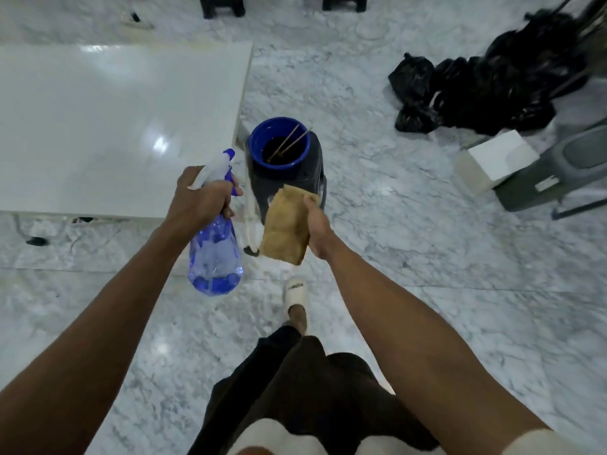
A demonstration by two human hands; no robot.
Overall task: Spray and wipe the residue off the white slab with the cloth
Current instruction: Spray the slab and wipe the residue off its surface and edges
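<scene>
the big white slab (108, 126) lies up and to the left of the left hand (197, 198), low over the marble floor (410, 241). the blue bucket (281, 144) sits just past both hands. the left hand grips the blue spray bottle (215, 254) by its neck. the right hand (317, 224) pinches the tan cloth (285, 224), which hangs down.

a grey-veined marble floor (394, 224) carries a blue-rimmed bin (282, 149) just beside the white slab (115, 119). black bags (476, 90) lie heaped well apart, near a white box (496, 159).
</scene>
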